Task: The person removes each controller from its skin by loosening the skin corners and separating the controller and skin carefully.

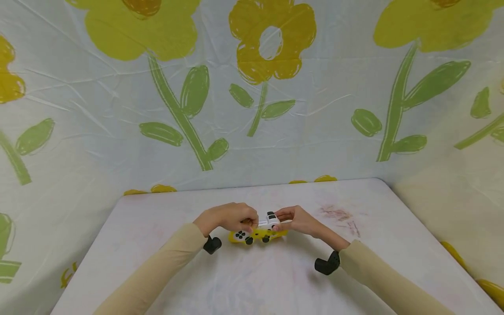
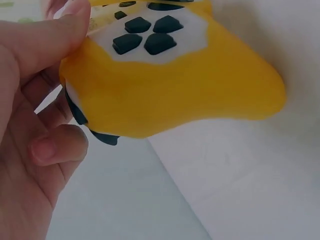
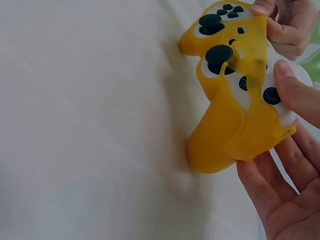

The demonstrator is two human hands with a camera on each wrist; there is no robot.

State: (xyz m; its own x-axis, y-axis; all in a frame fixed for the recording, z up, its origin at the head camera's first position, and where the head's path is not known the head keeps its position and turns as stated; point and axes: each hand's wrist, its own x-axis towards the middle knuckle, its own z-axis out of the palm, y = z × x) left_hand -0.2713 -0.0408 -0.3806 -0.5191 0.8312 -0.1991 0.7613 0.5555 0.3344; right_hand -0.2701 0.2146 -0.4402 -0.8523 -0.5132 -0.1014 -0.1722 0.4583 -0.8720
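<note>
A white game controller (image 1: 271, 221) with black buttons and sticks is partly inside a soft yellow cover (image 3: 215, 130), low over the table. On its left half the cover (image 2: 170, 90) fits round the grip and the direction pad. Toward the right half, part of the cover is pulled aside and bare white shell (image 3: 303, 76) shows. My left hand (image 1: 236, 216) pinches the cover's upper edge between thumb and fingers. My right hand (image 1: 297, 218) grips the controller's right end, thumb on the face by the buttons and fingers behind and beneath.
A pale cloth covers the table (image 1: 220, 280), with reddish smudges (image 1: 338, 214) to the right of my hands. Behind and at both sides hangs a white sheet (image 1: 323, 109) printed with yellow flowers. Black wrist cameras (image 1: 327, 264) sit under both wrists.
</note>
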